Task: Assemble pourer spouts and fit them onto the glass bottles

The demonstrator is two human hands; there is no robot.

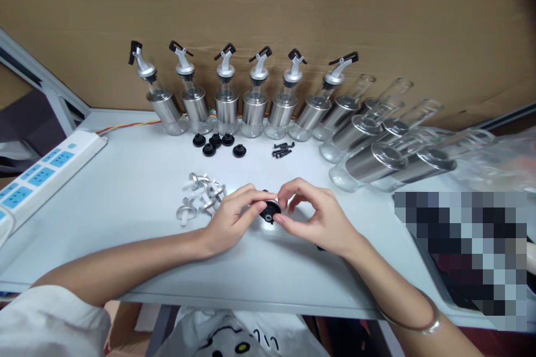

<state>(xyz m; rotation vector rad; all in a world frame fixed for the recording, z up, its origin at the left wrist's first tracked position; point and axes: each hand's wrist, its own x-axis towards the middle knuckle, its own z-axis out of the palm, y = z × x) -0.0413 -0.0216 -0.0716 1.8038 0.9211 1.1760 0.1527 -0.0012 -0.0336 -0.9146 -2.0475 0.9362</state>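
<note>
Both my hands meet over the front middle of the table around a black bottle stopper (269, 212), its underside turned toward me and a thin silver edge showing above it. My left hand (234, 216) pinches it from the left between thumb and fingers. From the right, my right hand (316, 213) has its thumb and fingertips closed at the stopper's edge. Silver pourer tops (205, 192) lie in a loose pile left of my hands. Beyond are several black stoppers (209, 148) and a small heap of black levers (283, 150). A small black piece (321, 248) is partly hidden under my right hand.
Along the cardboard back wall (268, 0) stand several glass-and-steel bottles (226, 106) with pourers fitted. Open-necked bottles (377, 162) cluster at the right. A white power strip (50, 173) lies on the left, and a pixelated dark object (460, 256) at the right edge.
</note>
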